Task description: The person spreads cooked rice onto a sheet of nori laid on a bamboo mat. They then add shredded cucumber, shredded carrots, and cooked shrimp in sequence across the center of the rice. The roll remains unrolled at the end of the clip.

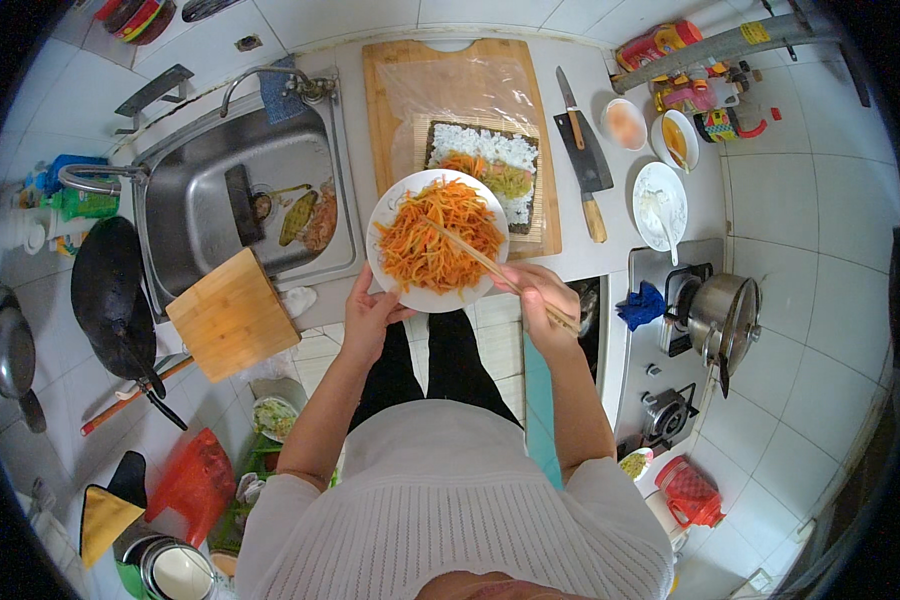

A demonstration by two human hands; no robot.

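Note:
My left hand [375, 309] grips the lower left rim of a white plate [377, 264], thumb on top. Shredded orange and yellow vegetables [439, 244] are heaped on the plate. In my right hand [544, 304] is a pair of wooden chopsticks [469, 251], their tips in the shreds; its fingers are close to the plate's right edge. Behind the plate, and partly hidden by it, a nori sheet with white rice [484, 144] lies on a bamboo mat [534, 225], topped with orange shreds and a yellow-green filling [511, 180]. Plastic film [457, 82] and a wooden cutting board [386, 142] are underneath.
A cleaver [586, 154] and a small knife [568, 97] lie right of the board, near several bowls [660, 206]. Further right, a pot [720, 315] stands on the gas stove [645, 360]. At left, a smaller wooden board [232, 315] rests across the corner of the steel sink [202, 172].

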